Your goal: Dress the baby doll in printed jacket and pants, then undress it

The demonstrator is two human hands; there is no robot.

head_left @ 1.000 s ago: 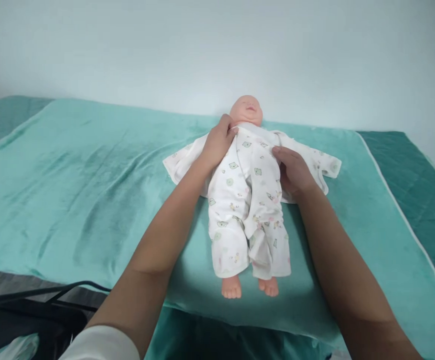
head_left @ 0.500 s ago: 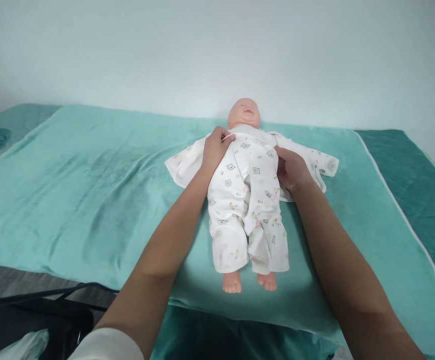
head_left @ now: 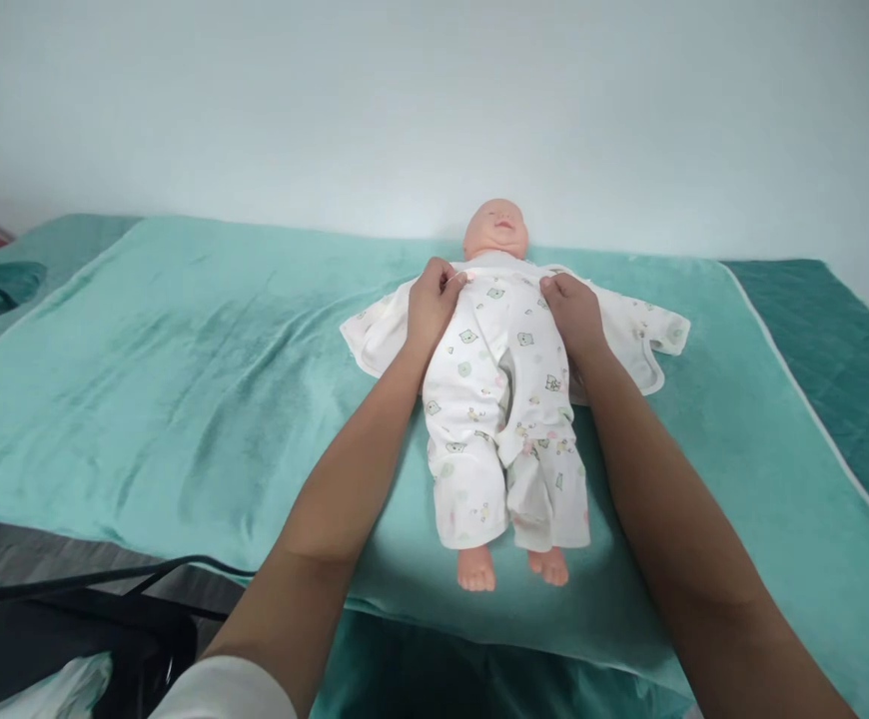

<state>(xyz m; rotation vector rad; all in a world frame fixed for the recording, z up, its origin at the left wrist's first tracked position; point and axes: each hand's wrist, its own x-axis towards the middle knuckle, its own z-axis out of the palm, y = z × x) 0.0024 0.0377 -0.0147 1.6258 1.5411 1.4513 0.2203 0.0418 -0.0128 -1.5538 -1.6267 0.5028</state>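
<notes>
A baby doll lies on its back, head toward the wall and bare feet toward me. It wears white printed trousers, pulled high up over its chest. Under it a matching white jacket lies spread open, its sleeves stretched to both sides. My left hand pinches the trousers' waistband at the left, thumb and fingers together. At the waistband's right side my right hand is closed on the fabric, thumb on top. The fingertips of my right hand are mostly hidden.
A light green sheet covers the bed, over a darker green quilted cover at the right. Behind the bed rises a white wall. Below the front edge, at the lower left, are a black object and a black bar.
My right hand has moved up and inward to the top of the waistband. The left hand keeps its hold. The whole view has shifted slightly.
</notes>
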